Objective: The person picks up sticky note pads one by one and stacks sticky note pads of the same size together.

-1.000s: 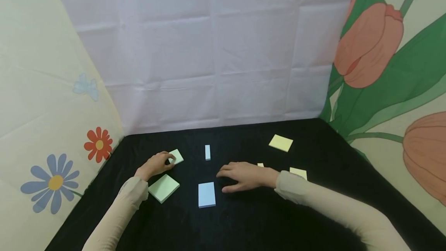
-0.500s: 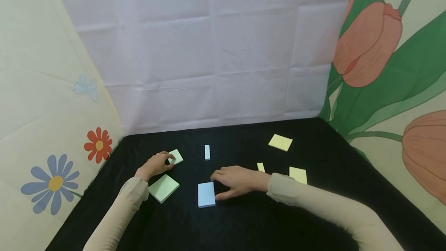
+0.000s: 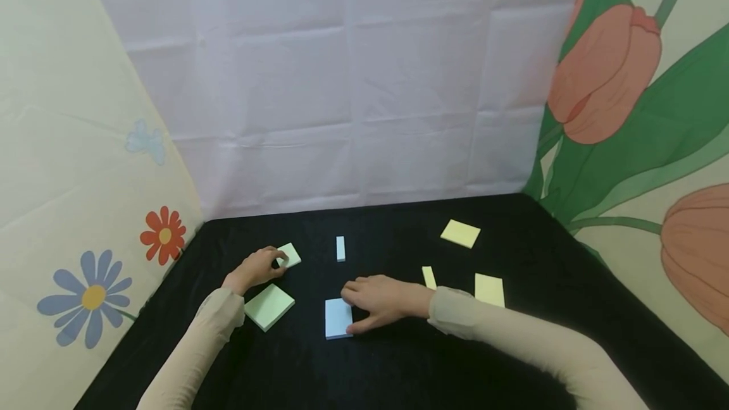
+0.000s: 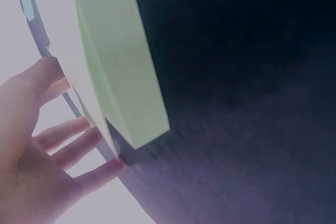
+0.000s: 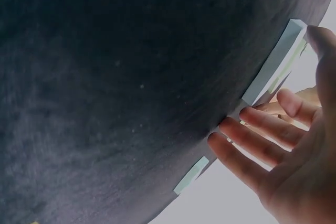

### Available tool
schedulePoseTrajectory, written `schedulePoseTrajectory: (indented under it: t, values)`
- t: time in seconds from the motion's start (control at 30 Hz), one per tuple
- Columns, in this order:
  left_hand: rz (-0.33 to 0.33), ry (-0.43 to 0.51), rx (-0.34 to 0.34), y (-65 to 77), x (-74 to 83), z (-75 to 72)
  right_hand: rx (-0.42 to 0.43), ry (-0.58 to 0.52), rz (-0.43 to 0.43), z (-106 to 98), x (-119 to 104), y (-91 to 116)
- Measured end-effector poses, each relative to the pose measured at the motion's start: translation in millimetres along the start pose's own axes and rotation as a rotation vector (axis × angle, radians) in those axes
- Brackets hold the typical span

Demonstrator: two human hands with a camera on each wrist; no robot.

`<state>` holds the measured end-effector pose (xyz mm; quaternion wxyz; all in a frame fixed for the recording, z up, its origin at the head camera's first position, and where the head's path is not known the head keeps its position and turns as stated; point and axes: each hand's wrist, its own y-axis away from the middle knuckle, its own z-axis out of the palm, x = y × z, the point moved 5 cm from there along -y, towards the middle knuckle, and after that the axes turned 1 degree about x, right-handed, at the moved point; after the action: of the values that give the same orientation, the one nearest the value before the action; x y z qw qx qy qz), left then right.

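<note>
At the left of the black table, my left hand pinches a small pale green sticky-note pad between thumb and fingers; its fingertips lie along the pad's edge in the left wrist view. Just nearer to me lies a larger green sticky-note pad, whose thick side fills part of the left wrist view. My right hand grips a blue sticky-note pad by its right side. One corner meets the thumb, and the fingers reach the other end, as the right wrist view shows.
Beyond the blue pad lies a narrow blue note strip. To the right are a yellow pad, a second yellow pad partly behind the right sleeve, and a thin yellow strip. White cloth hangs behind the table.
My right hand has moved left and a little nearer, from beside the blue pad onto its right side. More of the thin yellow strip shows. My left hand has stayed at the small green pad.
</note>
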<state>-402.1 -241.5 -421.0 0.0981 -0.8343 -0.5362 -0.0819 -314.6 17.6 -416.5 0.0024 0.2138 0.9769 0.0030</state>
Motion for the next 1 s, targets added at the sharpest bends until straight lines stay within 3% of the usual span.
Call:
schedulePoseTrajectory:
  t: [0.2, 0.53, 1.0]
  values:
    - [0.015, -0.004, 0.018, -1.3, 0.4, -1.1, 0.009, 0.014, -0.018, 1.0, -1.8, -1.8]
    - [-0.006, -0.003, -0.008, -1.1, 1.1, 0.0, -0.017, 0.052, -0.026, 4.9, -3.4, -3.6]
    - [-0.006, 0.0, 0.0, -1.3, 0.1, 1.3, 0.041, 0.155, -0.051, 8.3, -6.2, -6.5]
